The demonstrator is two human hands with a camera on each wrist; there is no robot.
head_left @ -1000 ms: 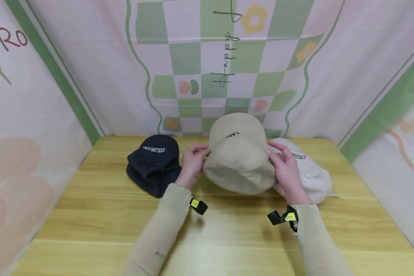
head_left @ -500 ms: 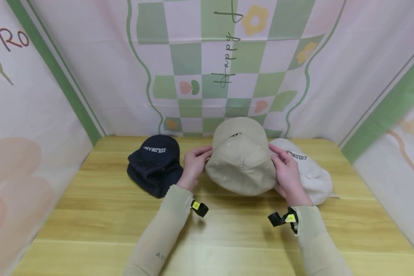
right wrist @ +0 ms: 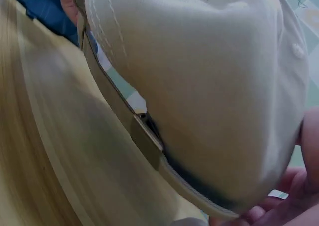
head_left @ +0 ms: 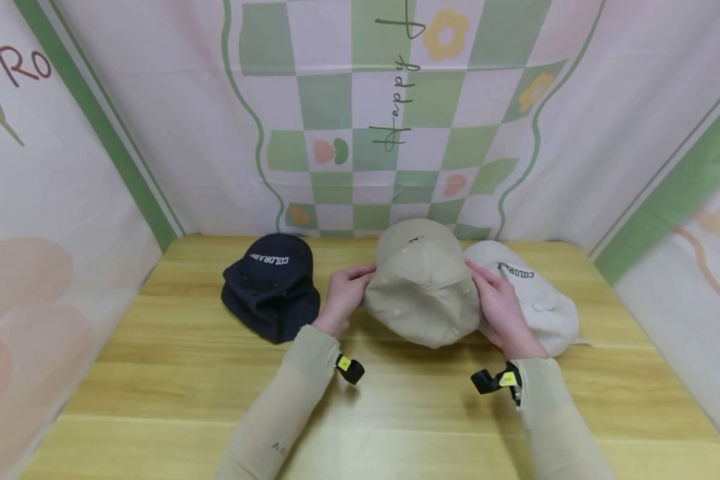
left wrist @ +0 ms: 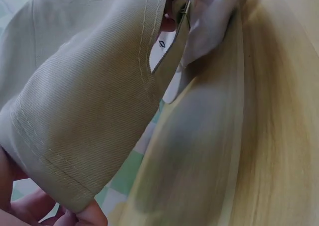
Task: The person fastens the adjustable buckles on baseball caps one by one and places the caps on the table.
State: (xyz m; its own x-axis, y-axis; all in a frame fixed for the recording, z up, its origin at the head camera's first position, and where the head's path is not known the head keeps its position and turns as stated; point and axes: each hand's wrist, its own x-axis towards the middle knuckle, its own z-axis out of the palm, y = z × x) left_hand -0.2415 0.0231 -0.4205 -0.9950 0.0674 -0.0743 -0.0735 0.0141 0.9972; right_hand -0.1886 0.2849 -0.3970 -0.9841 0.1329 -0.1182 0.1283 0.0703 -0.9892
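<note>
Between both hands a beige baseball cap (head_left: 423, 293) is held at the middle back of the table, its brim toward the backdrop. My left hand (head_left: 343, 297) pinches its left edge, and my right hand (head_left: 501, 307) grips the right edge. In the left wrist view the cap's stitched side (left wrist: 84, 96) and rear opening show, with fingers (left wrist: 35, 203) at the lower rim. The adjustable back strap (right wrist: 144, 141) hangs below the crown in the right wrist view. The right hand is close over a white cap (head_left: 540, 307) lettered COLORADO, partly hidden by that hand.
A dark navy cap (head_left: 270, 287) with the same white lettering lies left of the left hand. All stand near the back of a wooden table (head_left: 408, 427). A printed cloth backdrop (head_left: 372, 153) rises behind, with cloth walls at both sides.
The beige cap has come down and slightly to the right, nearer the table. Both hands have moved with it, the left one more. The navy and white caps have stayed put.
</note>
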